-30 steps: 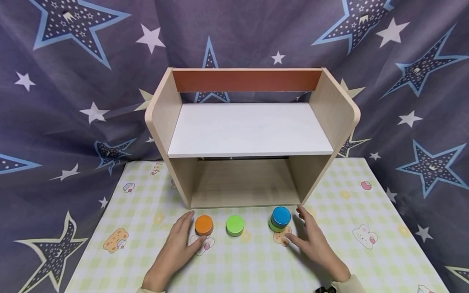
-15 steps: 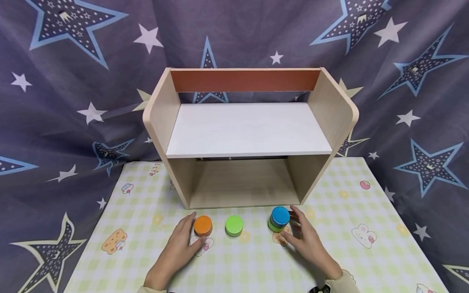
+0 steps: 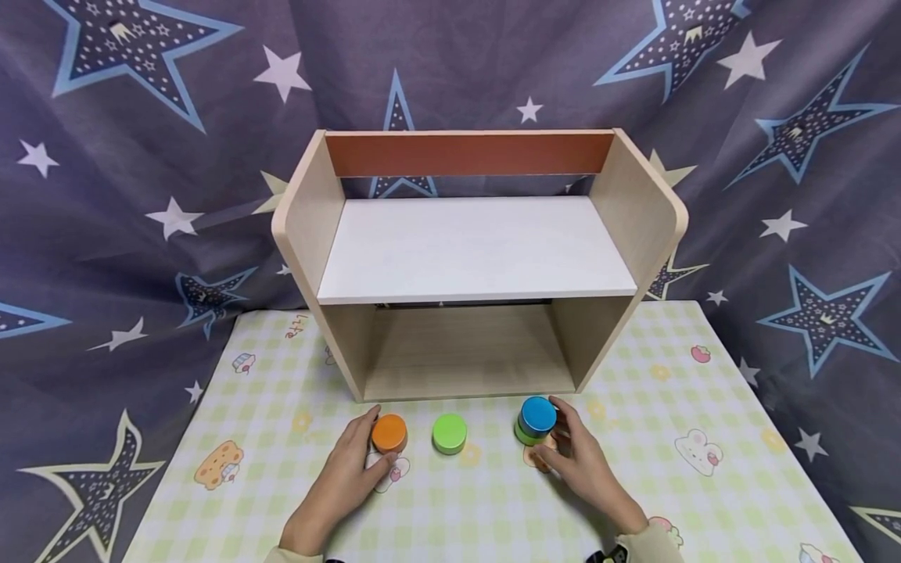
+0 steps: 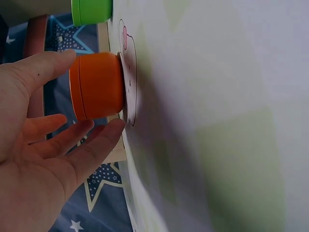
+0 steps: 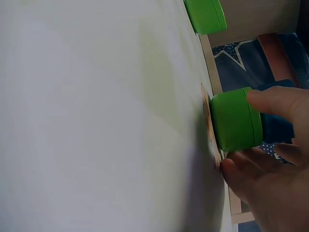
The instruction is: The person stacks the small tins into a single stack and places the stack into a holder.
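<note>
An orange tin (image 3: pixel 390 432) stands on the checked mat (image 3: pixel 486 508) in front of the shelf. My left hand (image 3: pixel 378 438) holds it, with the thumb on the near side and the index finger on the far side; the left wrist view shows the orange tin (image 4: pixel 96 86) between them in the left hand (image 4: pixel 91 93). A lone green tin (image 3: pixel 450 433) stands between the hands, untouched. To its right a blue tin (image 3: pixel 538 415) sits on a second green tin (image 5: pixel 235 120). My right hand (image 3: pixel 551 430) grips this stack, fingers behind it and thumb in front.
A two-tier wooden shelf (image 3: pixel 479 250) with a white upper board and an open lower bay stands just behind the tins. Star-patterned dark cloth (image 3: pixel 141 195) hangs behind and drapes past both sides of the mat.
My right hand has slid left and closed round the blue-on-green stack. The left hand has stayed at the orange tin.
</note>
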A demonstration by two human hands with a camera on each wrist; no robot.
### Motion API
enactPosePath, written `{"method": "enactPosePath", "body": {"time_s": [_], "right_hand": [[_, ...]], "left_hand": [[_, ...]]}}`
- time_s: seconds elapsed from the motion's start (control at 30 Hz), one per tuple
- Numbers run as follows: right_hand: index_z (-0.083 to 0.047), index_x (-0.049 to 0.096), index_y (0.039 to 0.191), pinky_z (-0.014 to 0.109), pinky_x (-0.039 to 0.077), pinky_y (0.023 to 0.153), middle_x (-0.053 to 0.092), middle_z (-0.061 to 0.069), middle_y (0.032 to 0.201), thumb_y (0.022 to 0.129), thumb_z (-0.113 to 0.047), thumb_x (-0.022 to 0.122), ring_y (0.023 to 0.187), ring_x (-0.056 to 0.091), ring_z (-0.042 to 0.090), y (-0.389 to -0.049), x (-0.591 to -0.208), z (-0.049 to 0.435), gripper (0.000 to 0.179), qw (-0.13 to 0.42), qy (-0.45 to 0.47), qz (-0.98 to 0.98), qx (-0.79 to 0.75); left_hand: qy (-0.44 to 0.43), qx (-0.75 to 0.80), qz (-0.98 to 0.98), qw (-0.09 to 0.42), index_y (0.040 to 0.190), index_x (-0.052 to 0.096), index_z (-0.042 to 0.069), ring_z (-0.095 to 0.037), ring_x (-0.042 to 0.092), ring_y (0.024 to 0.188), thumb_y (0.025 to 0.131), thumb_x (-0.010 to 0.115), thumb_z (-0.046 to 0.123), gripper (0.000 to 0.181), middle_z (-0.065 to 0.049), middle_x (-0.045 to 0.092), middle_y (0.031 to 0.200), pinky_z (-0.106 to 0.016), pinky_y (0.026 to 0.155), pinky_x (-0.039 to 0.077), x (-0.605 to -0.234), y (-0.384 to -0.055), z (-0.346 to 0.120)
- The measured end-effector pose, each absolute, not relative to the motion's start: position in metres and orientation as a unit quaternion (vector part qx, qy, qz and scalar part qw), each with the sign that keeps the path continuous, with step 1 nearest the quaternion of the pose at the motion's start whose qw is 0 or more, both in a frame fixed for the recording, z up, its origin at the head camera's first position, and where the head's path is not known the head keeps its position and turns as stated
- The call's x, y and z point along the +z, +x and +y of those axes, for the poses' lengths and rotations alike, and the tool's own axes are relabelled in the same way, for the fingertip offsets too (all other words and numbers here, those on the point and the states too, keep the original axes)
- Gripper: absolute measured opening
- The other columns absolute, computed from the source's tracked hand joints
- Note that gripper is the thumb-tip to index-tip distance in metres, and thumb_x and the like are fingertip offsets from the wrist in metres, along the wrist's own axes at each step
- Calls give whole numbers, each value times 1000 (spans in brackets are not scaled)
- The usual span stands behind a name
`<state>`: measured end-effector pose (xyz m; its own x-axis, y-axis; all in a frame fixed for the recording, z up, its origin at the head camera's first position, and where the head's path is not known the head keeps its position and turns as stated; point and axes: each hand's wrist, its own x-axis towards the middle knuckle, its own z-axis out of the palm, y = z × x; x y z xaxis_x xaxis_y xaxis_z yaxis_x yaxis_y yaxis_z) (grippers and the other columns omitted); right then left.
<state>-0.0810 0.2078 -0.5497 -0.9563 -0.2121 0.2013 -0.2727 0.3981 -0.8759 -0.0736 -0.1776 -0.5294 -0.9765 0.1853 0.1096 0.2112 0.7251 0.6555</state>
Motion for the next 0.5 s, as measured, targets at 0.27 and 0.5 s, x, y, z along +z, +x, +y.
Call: {"method": "enactPosePath", "body": {"time_s": [0.27,0.5], "right_hand": [[1,29,153,49,49,97,52,22,137,88,1,75,122,56,35,-82,-550,206,79,22,137,-836,530],[2,30,152,49,51,95,54,22,135,89,4,73,121,57,36,-82,-549,204,77,26,128,-843,522]], "left_hand": [[-105,-362,-926,17,152,38,0,-37,50,128,85,82,13,81,-21,49,140,-56,105,41,-528,-75,-175],[-105,-360,-927,19,151,38,0,-35,51,127,85,81,10,80,-21,50,139,-54,104,42,-529,-76,-173]]}}
